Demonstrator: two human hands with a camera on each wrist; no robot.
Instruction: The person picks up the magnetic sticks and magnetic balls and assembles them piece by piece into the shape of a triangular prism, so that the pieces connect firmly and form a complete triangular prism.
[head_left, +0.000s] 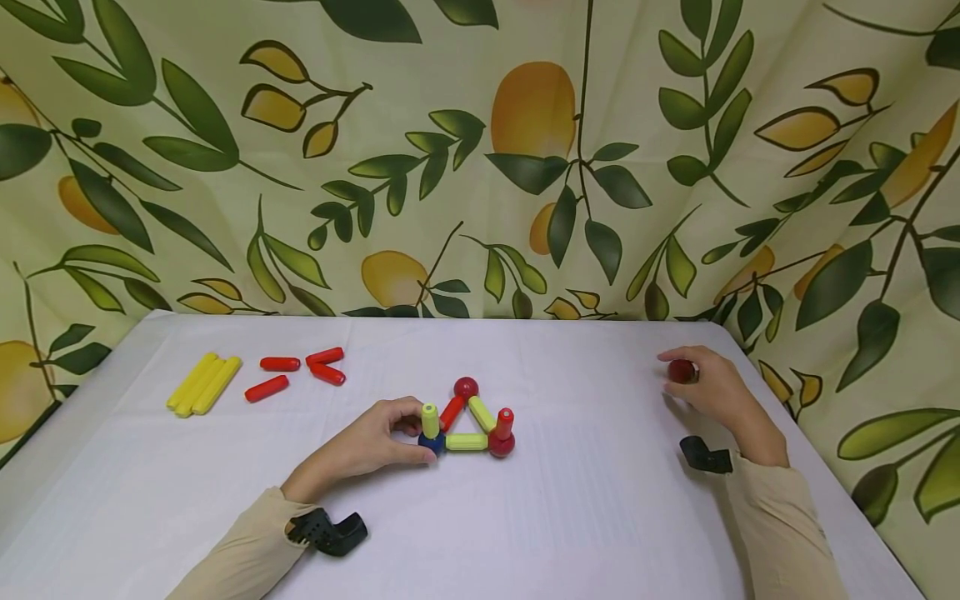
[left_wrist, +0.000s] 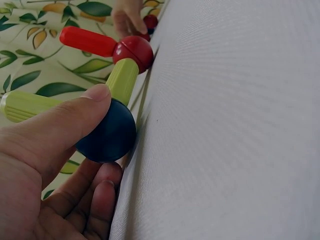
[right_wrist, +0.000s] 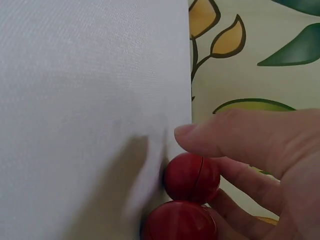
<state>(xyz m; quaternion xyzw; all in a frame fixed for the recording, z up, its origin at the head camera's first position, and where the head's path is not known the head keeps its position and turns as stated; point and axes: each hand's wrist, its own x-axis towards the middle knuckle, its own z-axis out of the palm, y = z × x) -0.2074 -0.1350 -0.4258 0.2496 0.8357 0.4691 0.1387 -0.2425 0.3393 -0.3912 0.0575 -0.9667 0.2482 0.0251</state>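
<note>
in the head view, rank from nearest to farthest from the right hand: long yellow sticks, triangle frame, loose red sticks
1. triangle frame: mid-table, left of the right hand
2. loose red sticks: farther left, beyond the frame
3. long yellow sticks: farthest left

No readable text or labels.

left sleeve (head_left: 243, 546) and right sleeve (head_left: 783, 529) are beige, long and creased, reaching to the wrists. the left mount (head_left: 341, 535) is black and angular — its band (head_left: 306, 527) dotted with small holes — and the right mount (head_left: 705, 456) is black too, bent in outline, smooth-looking.
</note>
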